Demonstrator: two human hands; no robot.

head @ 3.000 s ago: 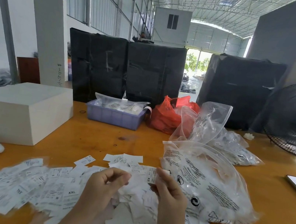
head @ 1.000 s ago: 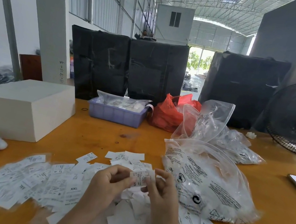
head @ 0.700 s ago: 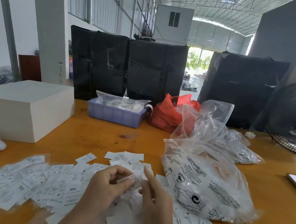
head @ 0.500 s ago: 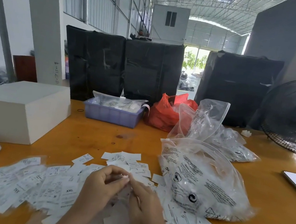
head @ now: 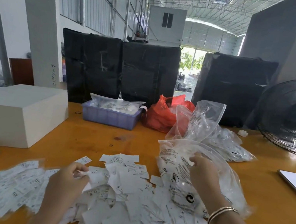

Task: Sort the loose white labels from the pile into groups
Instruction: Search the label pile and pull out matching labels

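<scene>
Loose white labels (head: 125,201) lie heaped across the orange surface (head: 88,137). The left hand (head: 66,182) pinches one label (head: 94,176) above the pile, its grip clamped on it; the right hand (head: 203,171) rests on a clear bag (head: 181,175), fingers relaxed.

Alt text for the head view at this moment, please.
A person's left hand pinches white labels above a loose pile of labels on an orange table, while the right hand reaches to a clear printed plastic bag beside it.
</scene>
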